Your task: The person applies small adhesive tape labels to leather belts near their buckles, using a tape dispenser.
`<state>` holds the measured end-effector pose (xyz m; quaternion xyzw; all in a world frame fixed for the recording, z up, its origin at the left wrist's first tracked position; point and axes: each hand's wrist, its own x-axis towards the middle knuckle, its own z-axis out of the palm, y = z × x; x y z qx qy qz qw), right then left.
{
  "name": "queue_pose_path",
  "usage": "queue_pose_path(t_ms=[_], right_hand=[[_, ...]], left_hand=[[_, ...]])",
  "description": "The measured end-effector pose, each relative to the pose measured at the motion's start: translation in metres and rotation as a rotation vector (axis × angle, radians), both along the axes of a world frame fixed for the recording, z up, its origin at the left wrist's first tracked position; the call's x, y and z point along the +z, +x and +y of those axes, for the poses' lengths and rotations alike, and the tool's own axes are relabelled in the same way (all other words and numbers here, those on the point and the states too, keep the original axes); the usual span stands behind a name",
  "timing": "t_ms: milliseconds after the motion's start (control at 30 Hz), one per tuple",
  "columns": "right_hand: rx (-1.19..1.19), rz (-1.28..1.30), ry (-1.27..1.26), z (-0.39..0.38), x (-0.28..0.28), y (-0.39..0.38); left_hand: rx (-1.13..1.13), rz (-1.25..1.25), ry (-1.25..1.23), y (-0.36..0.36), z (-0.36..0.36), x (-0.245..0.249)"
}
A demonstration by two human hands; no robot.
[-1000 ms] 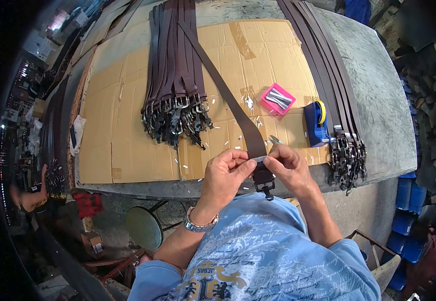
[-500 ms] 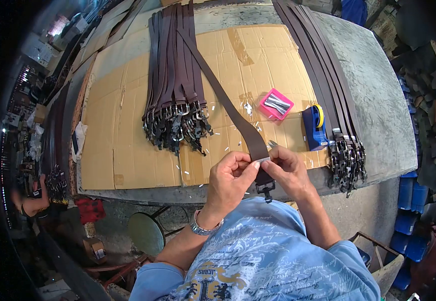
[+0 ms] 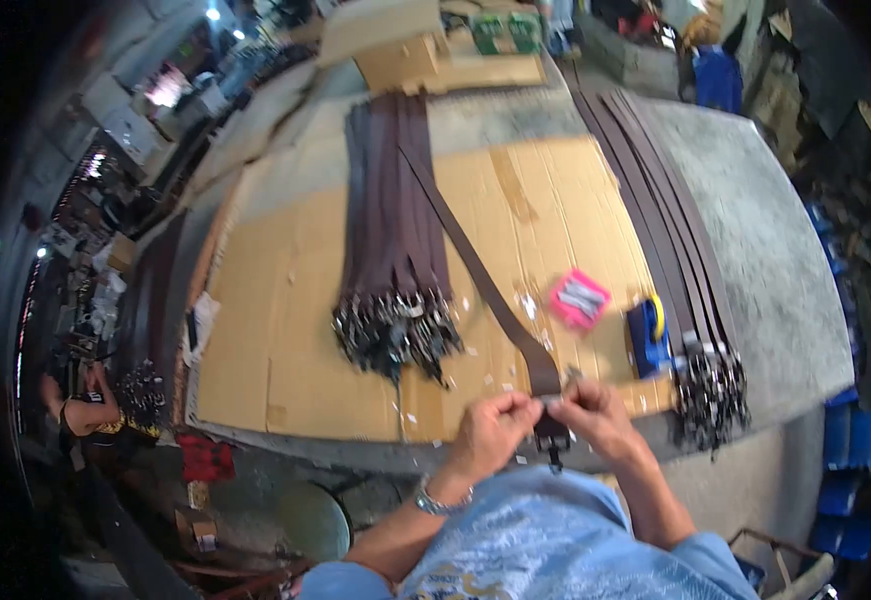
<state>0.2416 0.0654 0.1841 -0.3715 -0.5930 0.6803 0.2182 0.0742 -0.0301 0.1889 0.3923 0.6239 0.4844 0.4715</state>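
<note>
1. Two hands meet at one belt [image 3: 480, 270], just above its buckle [image 3: 553, 440], at the table's near edge.
2. Left hand [image 3: 495, 430]: thumb and fingers pinch the belt's left side.
3. Right hand [image 3: 599, 422]: thumb and fingers clamp its right side.
4. Beyond, on cardboard [image 3: 295, 290], the belt slants between a belt pile [image 3: 390, 210] and a pink box [image 3: 581, 300].

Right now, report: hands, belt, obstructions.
Left hand and right hand pinching belt just above its buckle. Belt slants back across cardboard. Nothing seen blocking the hands; tape dispenser sits beyond the right.
</note>
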Motion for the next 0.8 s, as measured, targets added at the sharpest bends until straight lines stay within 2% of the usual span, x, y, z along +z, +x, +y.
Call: queue_pose_path(t_ms=[67,200,267,333,433,500,600,633,700,733,767,800], right_hand=[[0.008,0.02,-0.064,0.002,-0.001,-0.001],[0.048,0.081,-0.016,0.003,0.002,-0.003],[-0.04,0.156,-0.075,-0.002,0.008,-0.005],[-0.036,0.172,-0.07,-0.002,0.001,-0.003],[-0.04,0.161,-0.082,-0.004,-0.002,-0.002],[0.021,0.026,0.07,-0.003,-0.002,-0.001],[0.035,0.011,-0.024,-0.006,0.016,0.001],[0.043,-0.099,0.149,-0.003,0.004,0.003],[-0.024,-0.116,0.184,-0.004,-0.003,-0.001],[-0.066,-0.026,0.155,-0.005,0.0,-0.003],[-0.085,-0.052,0.188,-0.006,0.002,-0.004],[-0.106,0.031,0.13,-0.008,0.003,-0.005]], left_hand=[[-0.013,0.102,0.027,-0.001,0.003,0.008],[0.011,0.19,0.101,0.002,0.006,0.006],[-0.002,0.054,0.106,0.003,0.005,0.004],[-0.009,0.019,0.102,0.002,0.003,0.006],[-0.003,0.14,0.153,0.003,0.0,0.002],[0.021,0.187,0.119,0.002,-0.001,0.008],[0.027,0.286,0.201,0.002,0.001,0.009],[0.021,0.226,0.137,0.004,0.001,0.004],[0.017,0.055,0.11,0.009,0.004,0.0],[0.022,-0.067,0.08,0.011,0.004,-0.001],[0.033,-0.065,0.109,0.013,0.003,-0.002],[0.047,-0.061,0.146,0.014,0.005,-0.003]])
